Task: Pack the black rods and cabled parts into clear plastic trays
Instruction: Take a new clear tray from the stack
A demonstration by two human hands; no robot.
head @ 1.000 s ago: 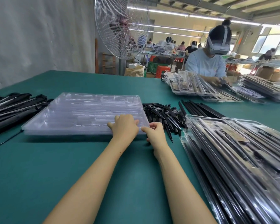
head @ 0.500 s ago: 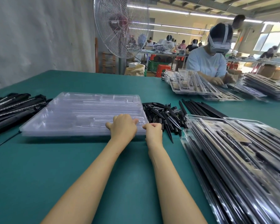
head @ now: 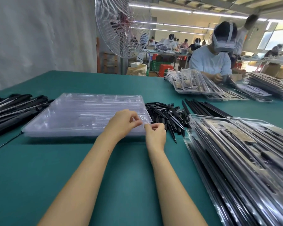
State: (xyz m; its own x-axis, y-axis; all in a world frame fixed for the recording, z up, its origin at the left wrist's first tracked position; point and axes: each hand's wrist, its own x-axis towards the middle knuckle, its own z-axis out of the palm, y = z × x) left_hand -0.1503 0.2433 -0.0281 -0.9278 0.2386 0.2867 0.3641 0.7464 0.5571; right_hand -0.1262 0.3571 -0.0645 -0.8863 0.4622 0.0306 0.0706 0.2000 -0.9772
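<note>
A stack of empty clear plastic trays (head: 82, 115) lies on the green table ahead of me. My left hand (head: 122, 123) pinches the near right corner of the top tray, lifting its edge a little. My right hand (head: 155, 133) sits just right of that corner with fingers curled at the edge of the stack; what it grips I cannot tell. Right of the trays lies a heap of short black pointed rods (head: 167, 115), and behind it several long black rods (head: 203, 106). A bundle of black cabled parts (head: 11, 110) lies at the far left.
Stacks of filled clear trays (head: 245, 160) cover the near right of the table (head: 104, 185). Across the table a person in a white shirt (head: 211, 62) works beside more tray stacks (head: 196, 84). A big standing fan (head: 122, 26) is behind the far edge.
My left hand has turned from lying knuckles-up on the tray edge to pinching the top tray's corner and raising it. My right hand stays at the corner, its fingers now curled in.
</note>
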